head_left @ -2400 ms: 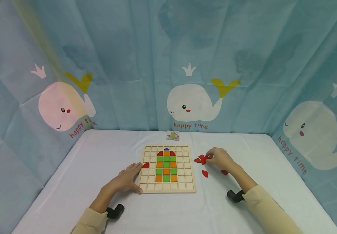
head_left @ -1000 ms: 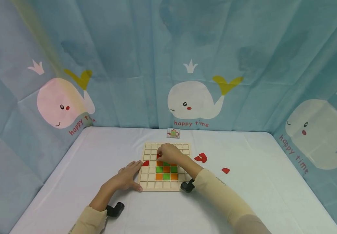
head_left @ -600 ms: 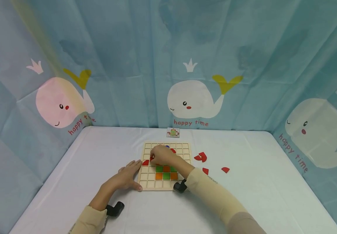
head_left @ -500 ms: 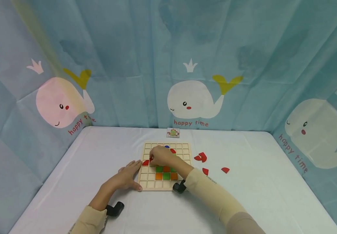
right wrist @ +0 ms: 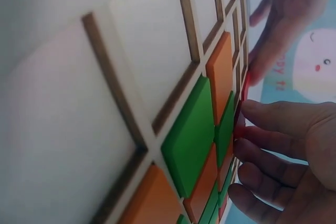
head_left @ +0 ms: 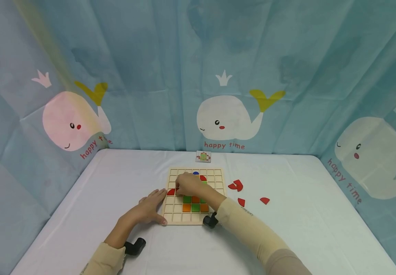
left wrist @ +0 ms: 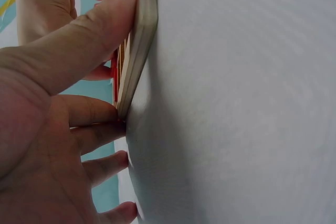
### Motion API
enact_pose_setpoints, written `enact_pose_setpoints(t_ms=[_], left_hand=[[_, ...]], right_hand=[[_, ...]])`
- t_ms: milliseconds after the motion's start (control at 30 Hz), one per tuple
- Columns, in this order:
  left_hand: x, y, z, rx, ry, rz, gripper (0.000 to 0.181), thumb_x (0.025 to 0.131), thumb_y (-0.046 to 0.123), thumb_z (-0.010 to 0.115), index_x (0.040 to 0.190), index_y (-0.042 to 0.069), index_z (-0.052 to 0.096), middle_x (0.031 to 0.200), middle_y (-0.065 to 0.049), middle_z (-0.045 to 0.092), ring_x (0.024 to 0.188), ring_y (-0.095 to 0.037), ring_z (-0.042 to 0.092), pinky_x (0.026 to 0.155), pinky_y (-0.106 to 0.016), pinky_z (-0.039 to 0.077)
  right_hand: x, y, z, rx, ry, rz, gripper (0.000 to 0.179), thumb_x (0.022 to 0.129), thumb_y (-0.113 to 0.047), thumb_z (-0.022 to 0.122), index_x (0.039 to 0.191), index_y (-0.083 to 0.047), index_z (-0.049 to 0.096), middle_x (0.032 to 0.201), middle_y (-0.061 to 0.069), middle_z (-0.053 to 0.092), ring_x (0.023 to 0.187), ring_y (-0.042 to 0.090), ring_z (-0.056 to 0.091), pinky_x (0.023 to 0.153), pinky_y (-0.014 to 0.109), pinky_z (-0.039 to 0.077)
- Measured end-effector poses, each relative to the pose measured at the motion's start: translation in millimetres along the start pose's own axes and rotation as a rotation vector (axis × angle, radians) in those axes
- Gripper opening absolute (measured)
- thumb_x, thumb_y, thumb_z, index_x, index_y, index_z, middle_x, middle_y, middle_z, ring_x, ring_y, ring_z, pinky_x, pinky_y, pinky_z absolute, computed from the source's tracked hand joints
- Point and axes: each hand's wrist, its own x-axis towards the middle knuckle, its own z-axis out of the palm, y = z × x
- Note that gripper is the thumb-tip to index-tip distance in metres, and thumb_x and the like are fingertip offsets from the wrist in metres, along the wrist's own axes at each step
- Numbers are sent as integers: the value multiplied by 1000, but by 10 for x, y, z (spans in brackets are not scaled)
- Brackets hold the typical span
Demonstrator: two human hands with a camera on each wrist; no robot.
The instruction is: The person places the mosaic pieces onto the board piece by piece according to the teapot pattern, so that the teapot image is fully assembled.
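A wooden grid board (head_left: pixel 215 172) lies on the white table, bearing green (head_left: pixel 195 207) and orange (head_left: pixel 186 207) square tiles. My left hand (head_left: pixel 149 208) rests along its left edge, fingers spread, thumb at the near corner. In the left wrist view that thumb lies on the board's rim (left wrist: pixel 139 61). My right hand (head_left: pixel 191 186) reaches over the board and pinches a red quarter-circle tile (head_left: pixel 177 190), mostly hidden by the fingers, down at a cell. Just left of it, another red quarter-circle tile (head_left: pixel 171 192) sits in the edge column. The right hand covers the upper tiles partly.
Right of the board lie several loose red quarter-circle tiles (head_left: pixel 264 200), some bunched together (head_left: pixel 238 185). A small pattern card (head_left: pixel 203 156) lies behind the board. Black wrist devices (head_left: pixel 135 246) stick out at both sleeves. A blue whale-print curtain (head_left: pixel 143 95) encloses the table.
My right hand has gone from the loose red tiles over to the board's left side, carrying a red tile, and has stayed nearly still for the last half second. The left hand holds its place.
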Motion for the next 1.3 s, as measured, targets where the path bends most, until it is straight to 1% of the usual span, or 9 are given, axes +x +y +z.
enact_pose_setpoints(t_ms=[133,233,333,467,600,700,933,1167,1300], left_hand=[[-1,3,-9,-2,4,2,112,62,31,90,151,-1,30,158,-22,28,147,-45,18,113,-69,16],[0,-1,-7,-3,6,3,113,61,31,90,151,-1,30,158,-22,28,148,-45,18,113,-69,16],[2,-3,-3,1,7,1,113,61,32,90,151,-1,30,158,-23,28,147,-45,18,113,-69,16],[-4,8,-5,6,5,-7,112,62,32,90,151,-1,31,158,-23,28,147,-45,19,113,-69,16],[-7,15,-5,5,8,-12,111,62,31,90,151,-1,31,158,-23,29,147,-45,19,113,-69,16],[-9,17,-3,7,10,-18,110,62,30,90,150,0,32,158,-22,29,147,-45,19,114,-69,17],[-17,28,-6,0,14,-27,110,62,28,90,150,0,32,158,-21,29,148,-44,19,115,-68,16],[9,15,28,6,8,-38,110,62,28,91,151,1,32,159,-19,28,148,-43,18,115,-67,16],[10,16,28,10,14,-33,110,61,29,91,150,1,32,159,-20,29,148,-43,19,115,-68,17]], right_hand=[[8,-12,5,-7,16,-13,13,86,-25,74,86,-13,76,82,-4,72,68,7,56,59,18,46],[14,-14,18,-9,23,-5,13,86,-26,74,85,-13,76,81,-4,71,66,7,56,57,18,46],[12,-6,22,3,26,9,14,87,-26,72,90,-12,77,87,-3,73,71,8,59,61,18,48],[-24,21,-25,62,32,35,19,89,-24,68,102,-12,77,100,0,74,81,10,64,69,20,53],[-93,83,-89,117,51,42,22,90,-23,68,106,-11,75,100,1,74,83,11,65,75,24,55],[-146,171,-111,139,74,25,22,90,-22,69,106,-10,75,100,2,74,85,12,66,79,26,55],[-241,438,-223,92,66,-13,23,90,-21,69,107,-7,74,102,6,70,94,19,64,86,33,55],[-374,755,-300,97,81,57,20,90,-19,69,103,-6,75,94,6,67,85,19,59,84,36,53],[-475,944,-318,99,95,106,17,90,-19,68,101,-8,75,93,4,67,86,18,57,85,36,53]])
